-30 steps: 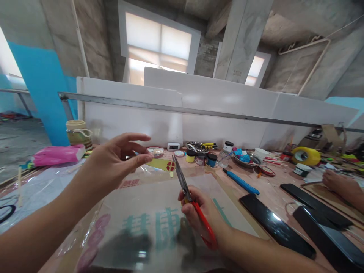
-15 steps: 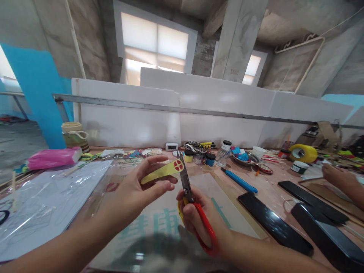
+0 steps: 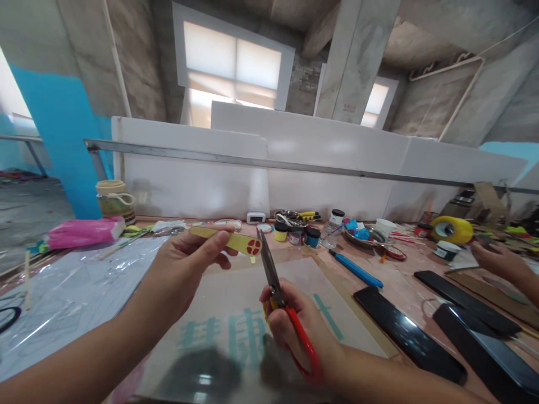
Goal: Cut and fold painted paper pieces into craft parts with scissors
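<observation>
A yellow strip (image 3: 238, 242) with a rounded end bearing red segments is pinched between the thumb and fingers of my left hand (image 3: 191, 264). Scissors (image 3: 268, 264) with red and yellow handles are in my right hand (image 3: 298, 320), their blades pointing up and away. The blade tips are beside the strip's red-marked end; whether they touch it I cannot tell. A small pale yellow piece (image 3: 253, 260) shows just under that end. Below both hands lies a clear-covered sheet (image 3: 295, 275) with green characters.
Plastic-covered drawings (image 3: 84, 297) lie left, near a pink packet (image 3: 84, 233). A blue cutter (image 3: 356, 269), a black phone (image 3: 408, 331) and a black box (image 3: 484, 348) are on the right. Paint jars (image 3: 312, 237) stand behind. Another person's hand (image 3: 494, 255) is near yellow tape (image 3: 452, 229).
My left hand has turned and shifted left, its fingers now closed on the strip, whose red-marked end has moved slightly left and down. The other person's hand has moved slightly left.
</observation>
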Demonstrator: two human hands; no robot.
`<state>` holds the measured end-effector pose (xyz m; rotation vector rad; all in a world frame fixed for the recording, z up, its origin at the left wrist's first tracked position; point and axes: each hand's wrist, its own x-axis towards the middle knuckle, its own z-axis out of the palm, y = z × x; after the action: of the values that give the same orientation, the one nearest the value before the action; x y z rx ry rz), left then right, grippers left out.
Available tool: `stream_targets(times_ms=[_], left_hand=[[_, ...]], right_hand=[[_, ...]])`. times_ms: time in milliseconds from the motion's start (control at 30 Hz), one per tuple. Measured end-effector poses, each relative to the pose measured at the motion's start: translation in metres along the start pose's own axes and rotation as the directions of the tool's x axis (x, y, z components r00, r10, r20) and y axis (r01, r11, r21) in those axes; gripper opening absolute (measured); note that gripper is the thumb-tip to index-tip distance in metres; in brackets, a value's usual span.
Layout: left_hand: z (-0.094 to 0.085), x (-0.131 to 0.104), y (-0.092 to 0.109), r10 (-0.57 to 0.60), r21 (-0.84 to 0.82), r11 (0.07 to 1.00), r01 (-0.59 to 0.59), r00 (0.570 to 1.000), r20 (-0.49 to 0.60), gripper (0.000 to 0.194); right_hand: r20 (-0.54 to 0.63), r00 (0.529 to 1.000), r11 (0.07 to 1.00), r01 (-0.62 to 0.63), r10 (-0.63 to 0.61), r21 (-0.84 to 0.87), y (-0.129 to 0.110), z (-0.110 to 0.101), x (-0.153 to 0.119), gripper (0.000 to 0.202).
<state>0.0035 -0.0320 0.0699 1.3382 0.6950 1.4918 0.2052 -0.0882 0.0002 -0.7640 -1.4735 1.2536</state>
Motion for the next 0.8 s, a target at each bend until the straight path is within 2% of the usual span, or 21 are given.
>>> stream_targets(times_ms=[67,133,233,333,467,633,800], left_hand=[[0.001,-0.004,0.000,0.027,0.029,0.999,-0.028,1.000,0.016,0.030],[0.005,-0.010,-0.001,0.061,0.076,0.995,-0.067,0.995,0.081,0.038],[0.012,-0.018,0.000,0.093,0.181,0.975,-0.125,0.980,0.177,0.031],[0.016,-0.022,0.004,0.133,0.253,0.952,-0.174,0.976,0.171,0.023],[0.012,-0.020,0.006,0.122,0.373,0.914,-0.161,0.985,0.124,0.035],[0.004,-0.016,0.000,0.120,0.449,0.872,-0.195,0.974,0.191,0.031],[-0.003,-0.016,-0.002,0.134,0.585,0.772,-0.249,0.963,0.233,0.035]], right_hand=[[0.012,1.000,0.999,0.007,-0.006,-0.039,-0.001,0.001,-0.002,0.054],[0.010,1.000,0.998,-0.004,0.005,-0.061,-0.001,0.003,-0.004,0.055],[-0.002,1.000,0.998,-0.005,0.005,-0.067,-0.001,0.004,-0.006,0.056],[0.002,1.000,0.997,0.015,-0.015,-0.072,-0.002,0.004,-0.006,0.056],[0.014,0.999,0.995,0.044,-0.043,-0.095,-0.004,0.005,-0.005,0.056],[0.042,0.998,0.995,0.039,-0.035,-0.094,-0.002,0.006,-0.006,0.056],[0.088,0.996,0.999,-0.014,0.018,-0.044,0.005,0.004,-0.008,0.059]])
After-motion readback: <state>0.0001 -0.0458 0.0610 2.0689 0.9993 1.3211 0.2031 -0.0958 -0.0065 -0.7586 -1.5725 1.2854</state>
